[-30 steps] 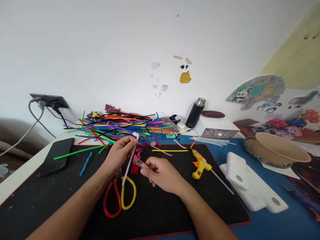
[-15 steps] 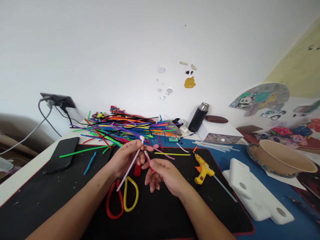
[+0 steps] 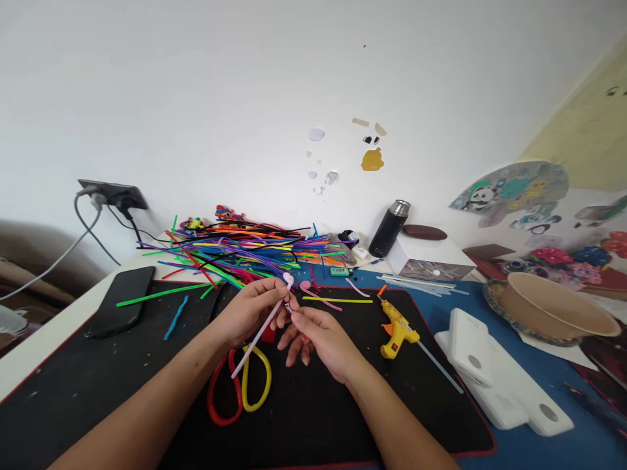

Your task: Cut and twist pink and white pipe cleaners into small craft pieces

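Over the black mat, my left hand (image 3: 257,305) is closed on a pale lilac pipe cleaner (image 3: 259,341) with a small coil (image 3: 289,279) at its upper end. The long straight part slants down toward the scissors handles. Beside it, my right hand (image 3: 321,336) pinches a slim pink stick with a silvery end (image 3: 289,307), mostly covered by the fingers. That end is close to the left fingertips, below the coil; whether they touch I cannot tell. Below the hands lie scissors with red and yellow handles (image 3: 257,378), their blades hidden.
A heap of coloured pipe cleaners (image 3: 245,245) lies at the back. On the right are a yellow glue gun (image 3: 396,329), white power-bank-like devices (image 3: 494,385) and a beige bowl (image 3: 558,307). A black flask (image 3: 389,228) stands behind; a phone (image 3: 122,300) lies left.
Both hands have moved slightly closer together. The coil has shifted a little right and down, and the pink stick is now more covered by the right fingers.
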The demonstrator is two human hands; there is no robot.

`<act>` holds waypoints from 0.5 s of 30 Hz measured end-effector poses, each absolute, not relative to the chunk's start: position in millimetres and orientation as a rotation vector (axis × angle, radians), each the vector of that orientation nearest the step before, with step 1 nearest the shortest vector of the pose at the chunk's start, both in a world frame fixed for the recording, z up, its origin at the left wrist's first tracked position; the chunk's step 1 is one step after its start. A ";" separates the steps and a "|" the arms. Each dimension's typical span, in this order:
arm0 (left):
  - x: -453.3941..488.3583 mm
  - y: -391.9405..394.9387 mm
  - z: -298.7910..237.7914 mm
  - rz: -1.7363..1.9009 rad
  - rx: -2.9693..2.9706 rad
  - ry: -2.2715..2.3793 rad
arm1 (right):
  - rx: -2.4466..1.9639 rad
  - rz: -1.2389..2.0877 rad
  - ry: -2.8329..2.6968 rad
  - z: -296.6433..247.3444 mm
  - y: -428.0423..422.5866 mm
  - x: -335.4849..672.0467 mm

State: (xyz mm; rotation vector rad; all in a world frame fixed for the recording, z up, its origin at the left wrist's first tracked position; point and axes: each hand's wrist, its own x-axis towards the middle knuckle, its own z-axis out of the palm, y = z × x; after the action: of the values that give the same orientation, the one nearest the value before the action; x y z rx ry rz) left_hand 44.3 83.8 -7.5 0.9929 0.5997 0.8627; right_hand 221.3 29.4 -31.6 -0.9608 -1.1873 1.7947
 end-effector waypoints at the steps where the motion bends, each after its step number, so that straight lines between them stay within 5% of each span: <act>1: 44.8 83.5 -8.2 0.851 1.004 0.603 | -0.969 1.780 -1.191 -32.4 29.7 220.6; 15: 47.9 81.0 -8.7 0.903 1.020 0.637 | -1.010 1.747 -1.199 -35.5 30.1 221.6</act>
State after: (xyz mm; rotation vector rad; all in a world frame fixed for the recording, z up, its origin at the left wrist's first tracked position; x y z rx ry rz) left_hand 47.9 81.0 -8.7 1.0196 0.6365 0.9026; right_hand 221.6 30.1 -35.5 -1.0105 -1.1988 1.7467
